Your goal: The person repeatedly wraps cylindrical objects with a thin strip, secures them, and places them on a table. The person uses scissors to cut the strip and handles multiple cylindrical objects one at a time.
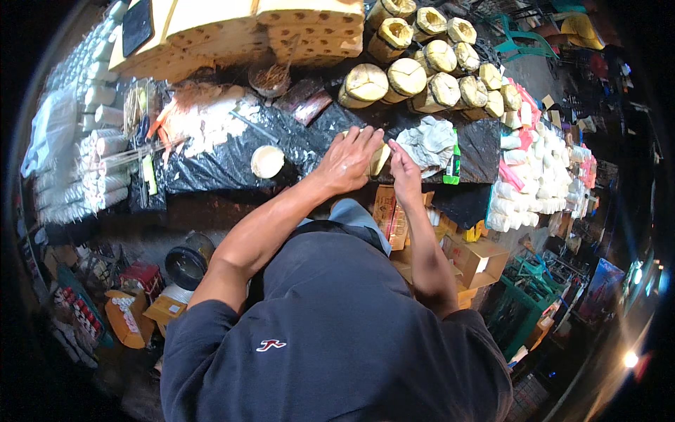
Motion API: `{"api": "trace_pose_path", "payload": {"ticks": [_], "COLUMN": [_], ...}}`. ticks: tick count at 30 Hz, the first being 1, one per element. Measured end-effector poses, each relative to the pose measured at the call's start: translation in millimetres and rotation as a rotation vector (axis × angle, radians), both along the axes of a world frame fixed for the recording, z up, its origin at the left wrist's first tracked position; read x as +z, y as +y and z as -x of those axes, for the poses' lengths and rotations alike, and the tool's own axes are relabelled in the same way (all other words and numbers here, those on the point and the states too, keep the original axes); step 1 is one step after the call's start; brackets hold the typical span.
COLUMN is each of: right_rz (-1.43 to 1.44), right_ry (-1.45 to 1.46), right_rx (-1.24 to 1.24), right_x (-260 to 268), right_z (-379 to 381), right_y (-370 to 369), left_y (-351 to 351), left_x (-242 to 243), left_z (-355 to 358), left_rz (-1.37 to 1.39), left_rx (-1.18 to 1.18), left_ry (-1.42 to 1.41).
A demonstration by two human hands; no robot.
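My left hand [349,162] lies palm down over a pale yellow faceted piece [378,158] at the front edge of a table covered in black plastic. Its fingers stretch across the top, and part of the piece shows beyond them on the right. Close beside it, my right hand [406,171] is raised with curled fingers. A small dark tip shows near its thumb, too small to name. Right of that hand lies a crumpled pale cloth [428,143], with a green bottle [452,161] against it. An open tub of cream-coloured material [267,161] stands left of my left hand.
Several yellow faceted cylinders [406,79] with dark bands stand at the back right. Large yellow blocks with holes [311,34] fill the back, near a bowl of brown material [270,79]. White rolls are piled left [105,145] and right [527,184]. Cardboard boxes [477,258] sit below.
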State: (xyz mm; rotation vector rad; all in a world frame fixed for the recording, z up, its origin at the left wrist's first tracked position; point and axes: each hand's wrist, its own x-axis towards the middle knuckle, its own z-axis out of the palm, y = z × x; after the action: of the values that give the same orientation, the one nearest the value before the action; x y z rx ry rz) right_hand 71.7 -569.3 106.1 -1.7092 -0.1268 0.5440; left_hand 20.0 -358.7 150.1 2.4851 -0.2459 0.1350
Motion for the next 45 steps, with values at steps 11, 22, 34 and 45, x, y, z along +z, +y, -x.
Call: {"api": "trace_pose_path", "payload": {"ticks": [11, 22, 34, 45], "right_rz": [0.185, 0.431, 0.655, 0.846], "right_ry": [-0.043, -0.463, -0.453, -0.274], "right_rx": [-0.094, 0.105, 0.361, 0.071], "right_x": [-33, -54, -35, 13], "right_z": [-5, 2, -42, -3], "right_y": [9, -35, -52, -35], "left_y": [-8, -6, 168, 356], "left_x": [-46, -39, -44, -90], "left_z": [19, 165, 150, 223], "left_rz": [0.356, 0.33, 0.191, -0.566], "left_rx": [0.28, 0.68, 1.112, 0.93], "left_ry": [-0.092, 0.278, -0.04, -0.027]}}
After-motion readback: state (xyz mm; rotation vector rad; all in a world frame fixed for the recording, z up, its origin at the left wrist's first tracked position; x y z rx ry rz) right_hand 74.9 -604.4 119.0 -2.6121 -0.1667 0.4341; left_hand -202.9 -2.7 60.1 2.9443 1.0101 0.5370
